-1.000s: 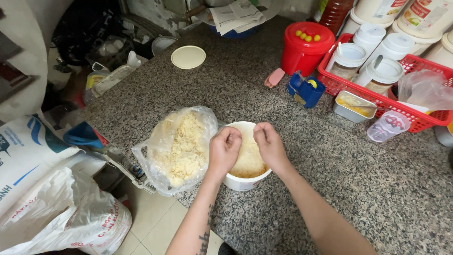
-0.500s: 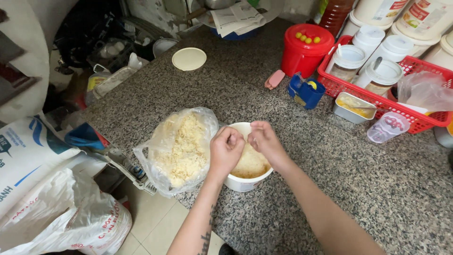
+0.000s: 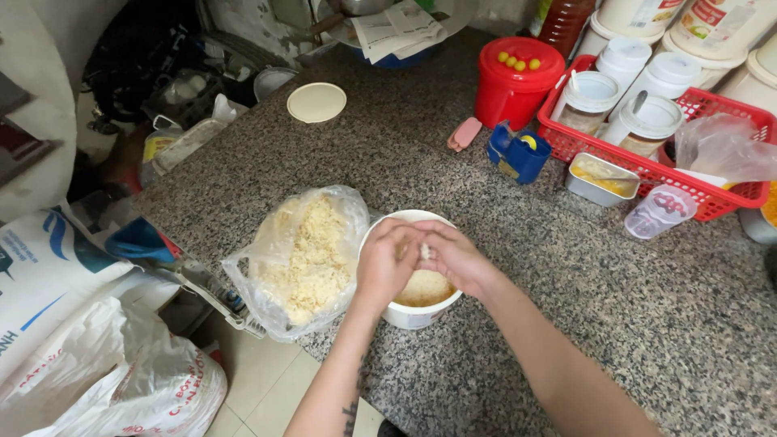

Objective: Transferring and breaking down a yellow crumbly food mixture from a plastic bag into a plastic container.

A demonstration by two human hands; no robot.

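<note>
Left hand (image 3: 382,263) and right hand (image 3: 455,257) meeting at centre, fingers curled, fingertips touching, pinching something pale between them. Forearms angling in from below; left forearm showing tattoo.

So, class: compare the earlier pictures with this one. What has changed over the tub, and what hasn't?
The left hand and right hand closed together over the white tub, pinching a pale lump. The bag of crumbly mix, round lid and red basket stayed put.

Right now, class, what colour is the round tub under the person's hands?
White, seen in the head view: the tub holds pale yellow crumbly food.
</note>
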